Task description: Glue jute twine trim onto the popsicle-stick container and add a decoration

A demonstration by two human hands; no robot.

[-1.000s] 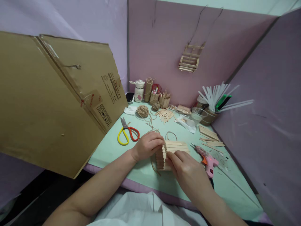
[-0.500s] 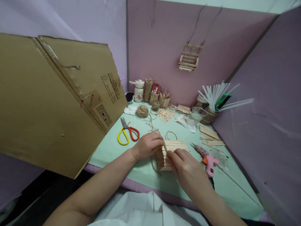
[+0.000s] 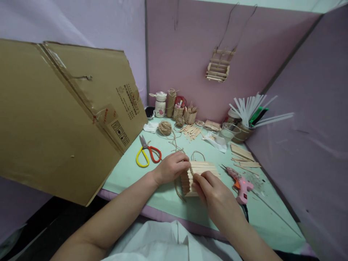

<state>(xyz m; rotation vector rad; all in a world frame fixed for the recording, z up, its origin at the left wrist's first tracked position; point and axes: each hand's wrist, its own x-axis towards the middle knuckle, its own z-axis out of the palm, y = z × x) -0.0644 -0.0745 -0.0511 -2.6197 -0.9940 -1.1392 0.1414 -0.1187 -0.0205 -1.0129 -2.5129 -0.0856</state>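
Moved barely at all since the earlier frame, with only a tiny shift of the right hand (image 3: 217, 192) and the view. Pinched a short length of twine (image 3: 191, 169) at its far end between thumb and fingers of the left hand (image 3: 173, 167), and at its near end between thumb and fingers of the right hand. Held it along the upper left edge of the box (image 3: 203, 167), made of flat sticks and set on the table (image 3: 127, 181), just in front of the body. Had a loop (image 3: 199, 153) just beyond the box, scissors (image 3: 145, 145) to the left and the glue gun (image 3: 240, 183) to the right, nozzle towards the box. Kept the ball (image 3: 165, 128), loose sticks (image 3: 191, 132) and clear cup (image 3: 229, 133) farther back, near the bottle (image 3: 160, 106). Had a stick rack (image 3: 218, 69) hanging against the back wall (image 3: 185, 65), and cardboard (image 3: 67, 119) upright at far left.
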